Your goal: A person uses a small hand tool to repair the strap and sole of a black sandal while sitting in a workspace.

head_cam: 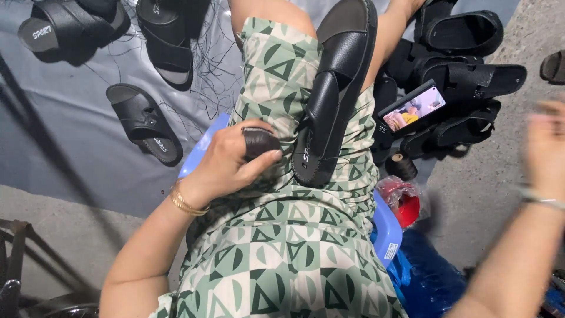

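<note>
A black sandal (332, 94) lies lengthwise on my lap, over a green and cream patterned dress (282, 235). My left hand (229, 159) rests on my left thigh just beside the sandal's heel, fingers closed around a dark spool of thread (260, 141). A gold bracelet sits on that wrist. My right hand (544, 147) is raised at the far right edge, blurred by motion, away from the sandal; whether it holds anything is not visible.
Several black sandals lie on a grey sheet (70, 123) at the upper left, and a pile of them (465, 76) sits at the upper right. A phone (412, 109) with a lit screen leans on that pile. A black thread spool (401, 166), a red object in plastic (403, 203) and a blue stool (385, 229) lie beside my right thigh.
</note>
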